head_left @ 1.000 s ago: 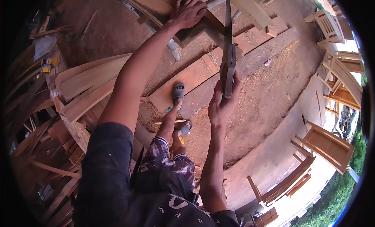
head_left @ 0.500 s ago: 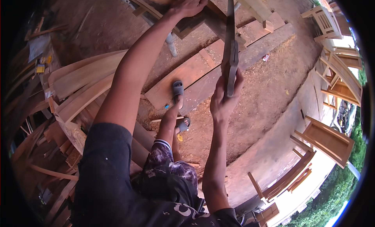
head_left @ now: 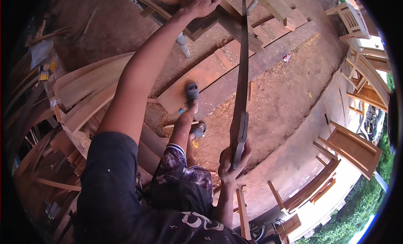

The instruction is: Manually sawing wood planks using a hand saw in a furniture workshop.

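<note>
My right hand (head_left: 233,163) is closed round the handle of a handsaw (head_left: 240,88), whose long dark blade points away from me toward the top edge. Up at the top, my left hand (head_left: 201,3) bears on a wooden board (head_left: 228,13), its fingers curled and partly cut off by the picture's edge. The board lies on a raised work stand with a pale round leg (head_left: 182,46). Near the top, the blade passes close to the board; whether its teeth touch the wood cannot be made out.
Wide planks (head_left: 197,80) lie on the dirt floor under my sandalled foot. Curved timber pieces (head_left: 90,84) are stacked at left. Pale beams (head_left: 270,4) stick out at the top. Wooden frames and a cabinet door panel (head_left: 351,144) stand along the right.
My right hand has drawn the handsaw back toward my body, so more of its blade shows. My left hand stays nearly in place on the board.
</note>
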Demonstrator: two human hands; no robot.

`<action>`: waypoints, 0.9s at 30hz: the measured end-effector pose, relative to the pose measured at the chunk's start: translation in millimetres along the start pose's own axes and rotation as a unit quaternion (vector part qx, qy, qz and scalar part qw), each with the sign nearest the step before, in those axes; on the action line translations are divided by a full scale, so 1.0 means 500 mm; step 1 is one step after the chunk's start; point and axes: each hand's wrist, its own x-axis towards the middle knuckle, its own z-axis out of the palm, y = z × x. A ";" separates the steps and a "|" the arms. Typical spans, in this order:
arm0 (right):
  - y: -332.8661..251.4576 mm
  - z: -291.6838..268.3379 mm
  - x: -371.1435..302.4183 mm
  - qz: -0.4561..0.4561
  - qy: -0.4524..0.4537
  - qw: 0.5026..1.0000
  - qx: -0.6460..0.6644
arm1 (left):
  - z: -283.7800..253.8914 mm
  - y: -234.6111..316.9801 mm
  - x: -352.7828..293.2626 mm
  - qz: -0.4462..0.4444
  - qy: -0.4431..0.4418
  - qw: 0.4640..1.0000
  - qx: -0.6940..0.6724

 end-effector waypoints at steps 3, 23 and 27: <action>-0.091 0.152 0.323 -0.129 0.004 0.989 -0.069 | 0.046 0.000 0.013 0.014 0.039 0.999 -0.031; -0.099 0.179 0.412 -0.132 -0.005 0.991 -0.006 | 0.041 0.017 0.017 0.039 0.042 0.998 -0.041; -0.134 0.162 0.385 -0.148 -0.011 0.988 -0.047 | 0.027 0.001 0.007 0.056 0.034 0.997 -0.034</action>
